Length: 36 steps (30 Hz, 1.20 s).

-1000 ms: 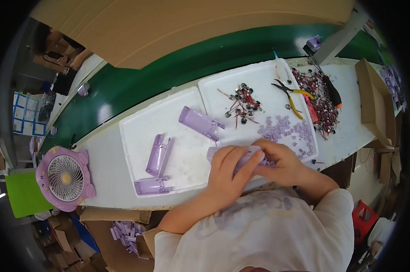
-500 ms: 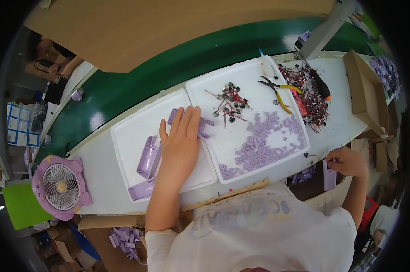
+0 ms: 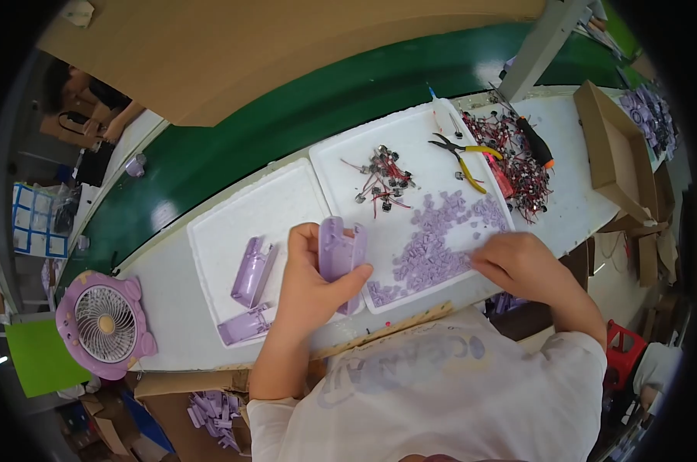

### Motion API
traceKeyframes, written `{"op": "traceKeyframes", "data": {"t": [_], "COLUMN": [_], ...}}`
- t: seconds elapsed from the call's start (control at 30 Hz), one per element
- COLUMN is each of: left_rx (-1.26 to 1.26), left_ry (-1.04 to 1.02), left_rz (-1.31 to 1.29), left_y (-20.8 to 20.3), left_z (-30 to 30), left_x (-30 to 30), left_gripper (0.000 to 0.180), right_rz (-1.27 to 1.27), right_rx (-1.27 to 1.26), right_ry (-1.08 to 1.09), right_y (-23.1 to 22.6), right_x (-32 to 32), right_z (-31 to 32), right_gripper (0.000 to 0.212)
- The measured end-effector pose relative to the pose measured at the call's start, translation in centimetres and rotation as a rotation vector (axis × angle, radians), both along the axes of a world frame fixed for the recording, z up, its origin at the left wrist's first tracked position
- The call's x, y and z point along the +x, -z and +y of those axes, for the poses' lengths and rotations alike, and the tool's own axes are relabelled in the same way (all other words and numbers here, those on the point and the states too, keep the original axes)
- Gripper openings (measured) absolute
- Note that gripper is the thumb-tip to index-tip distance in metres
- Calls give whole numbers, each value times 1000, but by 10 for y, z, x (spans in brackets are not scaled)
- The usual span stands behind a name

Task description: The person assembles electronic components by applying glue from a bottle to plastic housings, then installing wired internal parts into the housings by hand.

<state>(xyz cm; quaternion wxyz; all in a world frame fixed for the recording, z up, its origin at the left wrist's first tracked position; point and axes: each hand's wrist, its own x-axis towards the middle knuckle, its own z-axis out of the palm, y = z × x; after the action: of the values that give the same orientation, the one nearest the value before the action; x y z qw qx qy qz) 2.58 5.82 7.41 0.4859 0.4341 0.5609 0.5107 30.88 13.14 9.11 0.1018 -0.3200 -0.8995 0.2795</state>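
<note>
My left hand (image 3: pixel 306 285) is wrapped round a purple plastic housing (image 3: pixel 339 250), held upright with its hollow side showing, above the seam between two white foam trays. At the right edge of the heap of small purple plastic pieces (image 3: pixel 433 250), my right hand (image 3: pixel 520 267) has its fingertips drawn together. Whether a piece is between them is hidden. Two more purple housings lie in the left white tray (image 3: pixel 210 231): one housing (image 3: pixel 254 272) is tilted, and another housing (image 3: pixel 244 325) sits at the near edge.
Small parts with red wires (image 3: pixel 387 181), yellow-handled pliers (image 3: pixel 464 162) and a screwdriver (image 3: pixel 535 142) lie at the upper right. A cardboard tray (image 3: pixel 614 154) stands beyond them. A purple fan (image 3: pixel 106 323) is at the left. Below the table edge, a carton holds purple parts (image 3: pixel 214 420).
My left hand has lifted the housing from the tray and drawn it nearer. My right hand has moved left from the box below the table to the small pieces; the purple part it held is gone from view.
</note>
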Motion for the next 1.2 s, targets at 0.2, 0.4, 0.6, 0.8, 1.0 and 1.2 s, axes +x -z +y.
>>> {"op": "traceKeyframes", "data": {"t": [0.2,0.4,0.6,0.8,1.0,1.2], "left_rx": [-195,-221,-156,-214,-232,-121], "left_ry": [22,-115,-84,-144,-134,-73], "left_rz": [-243,-572,-634,-740,-832,-849], "left_y": [6,10,28,33,26,24], "left_z": [-14,-26,-28,-28,-30,-32], "left_x": [11,7,6,9,10,13], "left_gripper": [67,74,59,67,84,80], "right_rz": [13,-140,9,-82,-153,-41], "right_rx": [279,196,359,342,503,537], "right_ry": [-26,-242,-174,-372,-578,-658], "right_y": [33,27,29,37,31,34], "right_x": [-72,-89,-108,-127,-131,-133], "right_z": [34,41,60,72,73,78], "right_gripper": [14,13,5,6,5,8]}}
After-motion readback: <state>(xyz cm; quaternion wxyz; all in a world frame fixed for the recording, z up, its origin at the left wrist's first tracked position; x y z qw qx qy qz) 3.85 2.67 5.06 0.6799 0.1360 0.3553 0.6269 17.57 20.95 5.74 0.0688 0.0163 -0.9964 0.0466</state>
